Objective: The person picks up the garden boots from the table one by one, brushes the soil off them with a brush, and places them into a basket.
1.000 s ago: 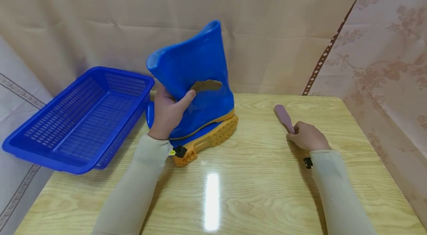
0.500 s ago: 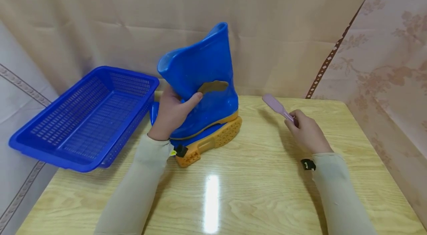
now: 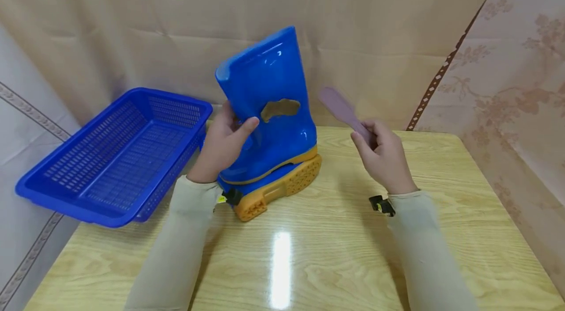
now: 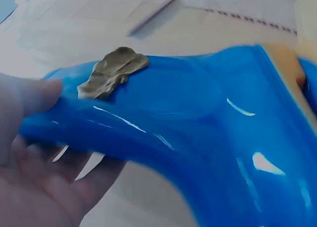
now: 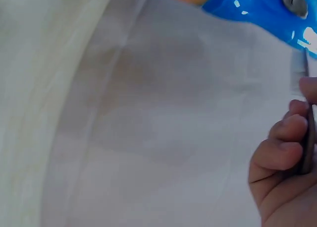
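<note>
"Two hands busy; with what?"

"The right hand (image 3: 385,156) grasps a pink spatula (image 3: 342,107) by its handle, raised off the table (image 3: 353,252). The left hand (image 3: 222,142) grips a blue boot (image 3: 280,80), just apart from the blade."

"Where's that boot?"

"Mid-table, tilted, a lumpy brown patch (image 3: 281,108) on its side, right by a second boot (image 3: 282,188) lying sole outward."

"Beyond?"

"Blue basket (image 3: 132,159) leftward, beige curtain (image 3: 375,21) behind."
</note>
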`<state>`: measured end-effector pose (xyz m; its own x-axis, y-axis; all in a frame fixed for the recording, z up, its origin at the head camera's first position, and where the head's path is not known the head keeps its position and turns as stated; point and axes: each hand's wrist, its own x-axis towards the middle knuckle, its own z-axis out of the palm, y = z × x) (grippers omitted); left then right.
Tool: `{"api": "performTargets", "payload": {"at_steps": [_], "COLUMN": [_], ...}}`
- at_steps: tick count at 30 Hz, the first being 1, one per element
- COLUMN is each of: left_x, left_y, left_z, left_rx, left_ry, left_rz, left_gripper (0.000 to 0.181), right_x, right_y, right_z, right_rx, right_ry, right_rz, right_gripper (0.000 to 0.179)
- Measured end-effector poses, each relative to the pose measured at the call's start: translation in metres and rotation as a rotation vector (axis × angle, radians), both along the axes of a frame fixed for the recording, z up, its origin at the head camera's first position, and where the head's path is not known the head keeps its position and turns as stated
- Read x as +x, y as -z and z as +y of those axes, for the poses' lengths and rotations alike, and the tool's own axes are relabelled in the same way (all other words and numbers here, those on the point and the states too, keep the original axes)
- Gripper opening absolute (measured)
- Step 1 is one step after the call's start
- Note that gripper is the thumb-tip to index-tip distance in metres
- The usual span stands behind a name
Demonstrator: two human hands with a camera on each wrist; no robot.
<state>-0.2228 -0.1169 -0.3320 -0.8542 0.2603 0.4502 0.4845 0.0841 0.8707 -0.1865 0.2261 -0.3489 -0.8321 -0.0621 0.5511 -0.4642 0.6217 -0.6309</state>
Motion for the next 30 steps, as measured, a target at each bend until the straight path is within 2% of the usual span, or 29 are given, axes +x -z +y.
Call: {"api": "performTargets", "payload": {"at_steps": [3,6,9,13,16,20,22,26,28,30], "left_x": [-0.001,-0.002,-0.001,-0.001,-0.002,-0.001,-0.001,-0.001,-0.002,-0.002], "left_y": [0.000,0.001,0.002,0.003,0.005,0.007,0.007,0.005,0.006,0.007], "left_z": [0.003,0.007,0.012,0.016,0.017,0.016,0.014,0.012,0.011,0.013], "left_rx": [0.151,0.249,0.283,0.313,0.315,0.213,0.108,-0.126,-0.239,-0.314], "left_ry": [-0.026,-0.052,-0.099,-0.148,-0.127,-0.057,-0.051,-0.079,-0.072,-0.052], "left_rz": [0.000,0.020,0.078,0.157,0.171,0.124,0.103,0.083,0.076,0.081], "left_gripper": [0.055,0.048,0.045,0.051,0.059,0.052,0.048,0.046,0.047,0.046], "right_x": [0.003,0.005,0.007,0.008,0.006,0.004,0.003,0.001,0.001,0.000], "right_y": [-0.006,-0.010,-0.013,-0.012,-0.009,-0.006,-0.005,-0.003,-0.002,-0.001], "right_z": [-0.013,-0.024,-0.031,-0.033,-0.031,-0.030,-0.030,-0.030,-0.031,-0.031], "right_rx": [-0.025,-0.017,0.041,0.123,0.143,0.179,0.199,0.221,0.237,0.256], "right_ry": [-0.063,-0.134,-0.186,-0.191,-0.173,-0.160,-0.160,-0.159,-0.159,-0.158], "right_rz": [0.105,0.202,0.267,0.310,0.306,0.284,0.281,0.287,0.290,0.293], "right_gripper": [0.026,0.034,0.037,0.039,0.040,0.037,0.036,0.037,0.037,0.037]}}
